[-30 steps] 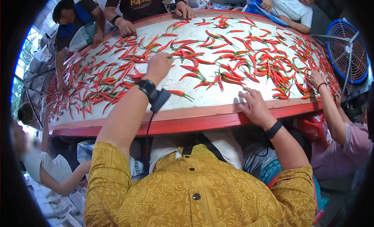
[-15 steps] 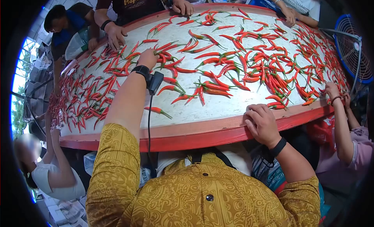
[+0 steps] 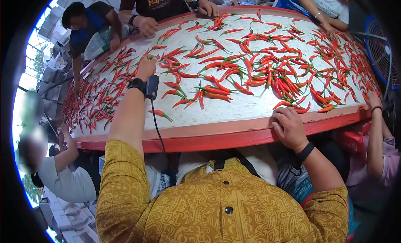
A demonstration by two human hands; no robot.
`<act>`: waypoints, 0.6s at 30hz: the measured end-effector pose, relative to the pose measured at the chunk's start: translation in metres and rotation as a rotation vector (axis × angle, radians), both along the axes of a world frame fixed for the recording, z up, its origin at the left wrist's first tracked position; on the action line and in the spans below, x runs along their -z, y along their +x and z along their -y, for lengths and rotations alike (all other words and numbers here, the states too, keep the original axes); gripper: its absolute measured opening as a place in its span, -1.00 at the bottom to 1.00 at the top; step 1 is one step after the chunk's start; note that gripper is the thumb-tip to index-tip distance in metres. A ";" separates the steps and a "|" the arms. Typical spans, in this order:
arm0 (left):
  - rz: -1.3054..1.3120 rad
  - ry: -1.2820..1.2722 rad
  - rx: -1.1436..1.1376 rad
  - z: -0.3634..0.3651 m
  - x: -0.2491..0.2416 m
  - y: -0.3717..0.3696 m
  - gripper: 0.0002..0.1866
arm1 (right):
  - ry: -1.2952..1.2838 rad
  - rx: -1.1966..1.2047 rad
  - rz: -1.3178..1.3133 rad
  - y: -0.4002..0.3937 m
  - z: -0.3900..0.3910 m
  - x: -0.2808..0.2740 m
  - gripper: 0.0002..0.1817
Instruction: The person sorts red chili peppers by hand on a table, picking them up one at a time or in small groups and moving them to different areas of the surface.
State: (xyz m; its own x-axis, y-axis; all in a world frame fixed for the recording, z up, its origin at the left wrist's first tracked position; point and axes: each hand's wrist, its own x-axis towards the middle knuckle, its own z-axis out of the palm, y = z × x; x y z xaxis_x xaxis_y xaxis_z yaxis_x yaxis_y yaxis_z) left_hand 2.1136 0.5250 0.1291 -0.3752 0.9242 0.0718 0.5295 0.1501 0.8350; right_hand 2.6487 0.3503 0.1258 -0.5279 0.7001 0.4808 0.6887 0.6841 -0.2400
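Red chili peppers with green stems (image 3: 217, 92) lie scattered over a large white table surface (image 3: 234, 113). My left hand (image 3: 146, 68) reaches far over it, between the chilies on the left and the middle group. Its fingers are drawn together at the tips; a small pale greenish spot shows there, but I cannot make out what it is. A single chili (image 3: 160, 114) lies nearer to me, below that wrist. My right hand (image 3: 290, 127) rests on the pinkish rim (image 3: 234, 128), fingers bent loosely over it and holding nothing, close to a few chilies by the edge.
Other people stand around the table; a hand (image 3: 147, 26) and another hand (image 3: 208, 7) are at the far rim. A person's hand (image 3: 373, 100) touches the right edge. A blue fan (image 3: 378, 46) stands at the far right. A black cable (image 3: 158, 130) hangs from my left wrist.
My left hand has moved left, off the middle chilies. The opposite person's hand has drawn back from the peppers toward the far rim. My right hand stays on the near rim.
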 end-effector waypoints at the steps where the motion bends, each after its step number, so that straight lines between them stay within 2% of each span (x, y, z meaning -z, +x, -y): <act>1: 0.221 0.082 0.075 0.009 -0.007 0.006 -0.84 | -0.002 -0.008 0.001 0.005 0.000 -0.001 -0.80; 3: 0.590 0.157 0.279 0.027 -0.018 0.010 -0.91 | 0.055 0.009 -0.033 0.016 -0.001 -0.003 -0.82; 4: 0.591 0.158 0.274 0.038 -0.026 0.020 -0.91 | 0.055 0.004 -0.032 0.024 -0.002 -0.003 -0.82; 6: 0.812 0.261 0.293 0.065 -0.037 0.041 -0.94 | 0.047 -0.018 -0.113 0.038 -0.006 0.000 -0.83; 10: 0.920 0.283 0.346 0.116 -0.057 0.063 -0.94 | 0.065 -0.043 -0.132 0.059 -0.007 -0.020 -0.83; 14: 1.043 0.350 0.417 0.146 -0.042 0.048 -0.95 | -0.116 -0.165 -0.172 0.068 -0.020 -0.037 -0.83; 15: 1.074 0.363 0.300 0.156 -0.047 0.066 -0.94 | -0.171 -0.149 -0.188 0.072 -0.021 -0.039 -0.83; 16: 1.078 0.365 0.292 0.174 -0.053 0.072 -0.94 | -0.227 -0.132 -0.203 0.077 -0.024 -0.041 -0.83; 18: 0.848 0.258 0.366 0.223 -0.060 0.082 -0.93 | -0.166 -0.143 -0.166 0.090 -0.028 -0.044 -0.82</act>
